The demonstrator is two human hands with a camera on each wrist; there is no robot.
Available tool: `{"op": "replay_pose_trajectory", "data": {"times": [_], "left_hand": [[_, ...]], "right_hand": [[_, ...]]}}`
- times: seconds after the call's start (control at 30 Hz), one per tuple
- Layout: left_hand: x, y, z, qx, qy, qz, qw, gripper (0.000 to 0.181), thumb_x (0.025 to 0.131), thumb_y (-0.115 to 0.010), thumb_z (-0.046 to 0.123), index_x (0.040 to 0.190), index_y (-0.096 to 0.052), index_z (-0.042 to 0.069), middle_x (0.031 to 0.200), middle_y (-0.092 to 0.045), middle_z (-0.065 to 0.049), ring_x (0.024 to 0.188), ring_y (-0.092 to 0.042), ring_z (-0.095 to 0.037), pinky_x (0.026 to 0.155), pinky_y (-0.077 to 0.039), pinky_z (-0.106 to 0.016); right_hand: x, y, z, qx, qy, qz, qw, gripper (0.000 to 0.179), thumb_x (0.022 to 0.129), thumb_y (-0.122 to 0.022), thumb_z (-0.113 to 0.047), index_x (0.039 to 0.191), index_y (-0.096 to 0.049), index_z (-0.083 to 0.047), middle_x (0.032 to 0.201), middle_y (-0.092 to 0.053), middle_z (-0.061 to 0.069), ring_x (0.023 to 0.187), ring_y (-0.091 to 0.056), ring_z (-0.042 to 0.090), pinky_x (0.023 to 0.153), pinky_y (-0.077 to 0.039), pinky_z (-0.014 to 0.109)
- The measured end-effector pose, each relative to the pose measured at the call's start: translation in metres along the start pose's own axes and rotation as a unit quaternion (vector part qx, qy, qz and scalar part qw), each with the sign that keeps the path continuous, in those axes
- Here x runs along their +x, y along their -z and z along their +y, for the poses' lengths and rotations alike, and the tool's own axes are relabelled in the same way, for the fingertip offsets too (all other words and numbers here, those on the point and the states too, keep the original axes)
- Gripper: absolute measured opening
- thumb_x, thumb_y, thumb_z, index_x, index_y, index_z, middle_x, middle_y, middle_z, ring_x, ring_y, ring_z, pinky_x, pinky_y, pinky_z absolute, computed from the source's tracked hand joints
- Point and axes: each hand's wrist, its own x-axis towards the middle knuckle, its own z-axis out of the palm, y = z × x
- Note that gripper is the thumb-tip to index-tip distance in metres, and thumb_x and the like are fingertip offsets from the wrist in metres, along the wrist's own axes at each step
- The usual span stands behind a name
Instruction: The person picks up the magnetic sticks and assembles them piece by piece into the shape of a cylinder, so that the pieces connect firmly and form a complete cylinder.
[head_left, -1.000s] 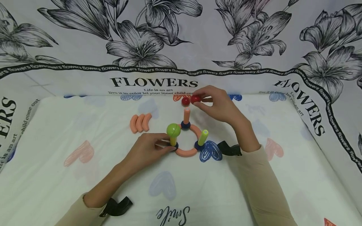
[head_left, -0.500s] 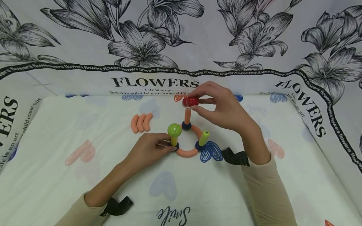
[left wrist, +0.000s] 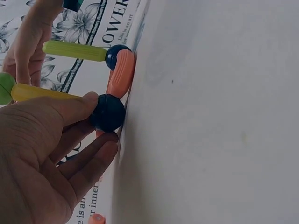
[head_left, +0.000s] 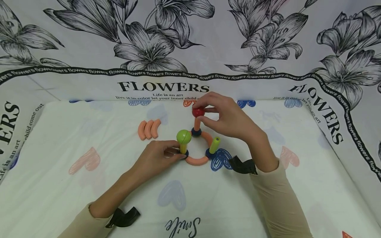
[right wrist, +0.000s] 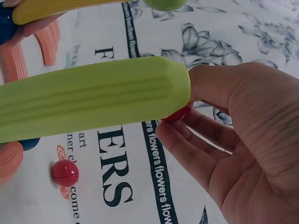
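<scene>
My right hand (head_left: 227, 117) pinches a red ball (head_left: 198, 111) at the top of an upright orange rod (head_left: 197, 124); the right wrist view shows that ball partly hidden behind a light green rod (right wrist: 93, 98). My left hand (head_left: 156, 153) grips a dark blue ball (left wrist: 110, 113) between thumb and fingers. From this ball rises a yellow rod (head_left: 183, 148) capped by a green ball (head_left: 184, 136). Curved orange pieces (head_left: 197, 161) join three dark blue balls into a ring. On the right blue ball (head_left: 210, 153) the light green rod stands with a bare top.
Several curved orange pieces (head_left: 148, 129) lie side by side left of the ring. A second red ball (right wrist: 65, 173) rests on the cloth beyond it, hidden in the head view. Flower-printed fabric (head_left: 148, 46) rises behind the white cloth (head_left: 119, 185).
My right hand has brought the red ball left and then down to the orange rod's top, in front of the other red ball. The left hand keeps its hold at the ring.
</scene>
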Motion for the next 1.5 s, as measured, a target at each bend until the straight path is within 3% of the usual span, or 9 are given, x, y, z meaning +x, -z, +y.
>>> {"op": "replay_pose_trajectory", "data": {"times": [0.3, 0.57, 1.5], "left_hand": [[-0.0004, -0.0001, 0.0006, 0.013, -0.011, 0.007, 0.9998, 0.026, 0.091, -0.085, 0.018, 0.116, -0.079, 0.018, 0.109, -0.082, 0.004, 0.097, -0.08, -0.011, 0.087, -0.064, -0.031], [-0.0009, -0.0017, 0.0002, 0.016, 0.002, 0.004, 0.9999, 0.027, 0.091, -0.085, 0.02, 0.117, -0.079, 0.019, 0.111, -0.082, 0.005, 0.098, -0.08, -0.011, 0.088, -0.064, -0.032], [-0.0017, -0.0021, -0.0006, 0.022, -0.004, 0.008, 0.9997, 0.026, 0.091, -0.084, 0.019, 0.116, -0.079, 0.02, 0.109, -0.082, 0.004, 0.098, -0.08, -0.012, 0.087, -0.064, -0.034]], "right_hand": [[0.0006, 0.0007, 0.0011, -0.014, -0.012, 0.004, 0.9998, 0.038, 0.093, -0.076, 0.001, 0.13, -0.068, -0.007, 0.127, -0.069, 0.007, 0.12, -0.069, 0.019, 0.101, -0.061, 0.039], [-0.0007, 0.0012, 0.0018, -0.06, -0.012, 0.0, 0.9981, 0.036, 0.094, -0.077, -0.005, 0.13, -0.071, -0.007, 0.123, -0.068, 0.007, 0.116, -0.065, 0.018, 0.101, -0.059, 0.037], [-0.0009, 0.0027, -0.0026, -0.08, -0.026, 0.002, 0.9965, 0.039, 0.095, -0.078, -0.01, 0.133, -0.07, -0.012, 0.126, -0.068, 0.006, 0.116, -0.063, 0.019, 0.102, -0.056, 0.039]]}}
